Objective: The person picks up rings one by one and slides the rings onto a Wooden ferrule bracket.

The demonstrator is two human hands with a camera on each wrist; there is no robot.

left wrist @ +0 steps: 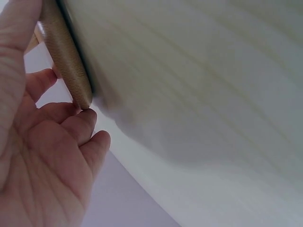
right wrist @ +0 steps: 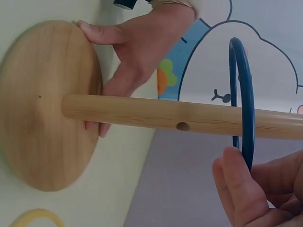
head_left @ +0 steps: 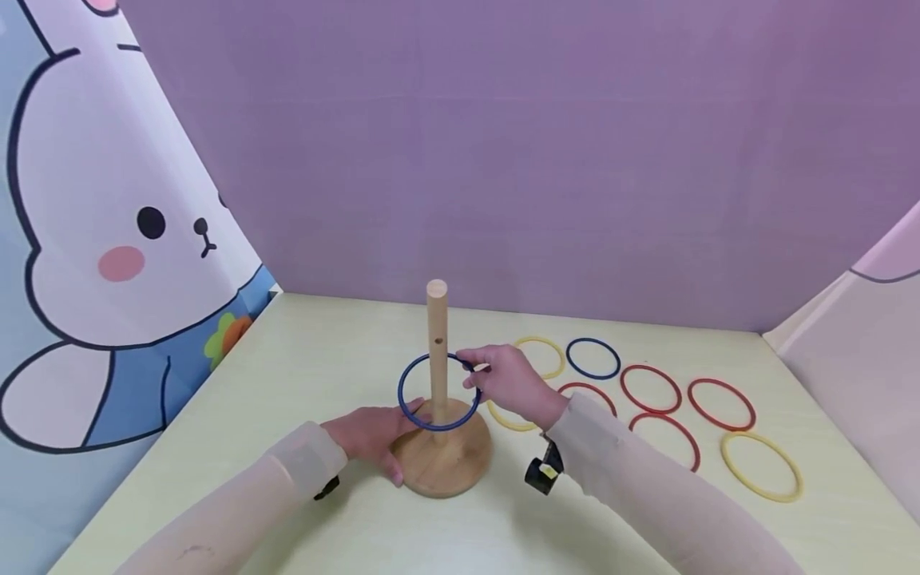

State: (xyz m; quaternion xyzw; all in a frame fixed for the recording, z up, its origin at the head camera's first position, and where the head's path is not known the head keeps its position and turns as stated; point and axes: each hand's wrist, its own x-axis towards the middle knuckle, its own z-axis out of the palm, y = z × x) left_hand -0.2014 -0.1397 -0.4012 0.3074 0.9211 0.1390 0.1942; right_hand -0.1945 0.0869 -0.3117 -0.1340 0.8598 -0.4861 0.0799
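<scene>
A wooden stand has a round base [head_left: 460, 467] and an upright post [right wrist: 142, 111] with a small hole in it. My right hand [head_left: 512, 382] pinches a blue ring [right wrist: 248, 109] between thumb and fingers. That ring encircles the post, with the post's top rising through it in the head view. On the left side, my left hand [head_left: 370, 438] grips the rim of the base, thumb toward the front and fingers around the far side. The left wrist view shows its curled fingertips [left wrist: 88, 118] at the base's edge.
Right of the stand, several loose rings lie on the pale table [head_left: 345, 343]: a second blue ring [head_left: 592, 375], red rings such as one red ring [head_left: 753, 415], and yellow rings including one yellow ring [head_left: 779, 498]. A purple backdrop [head_left: 503, 176] stands behind.
</scene>
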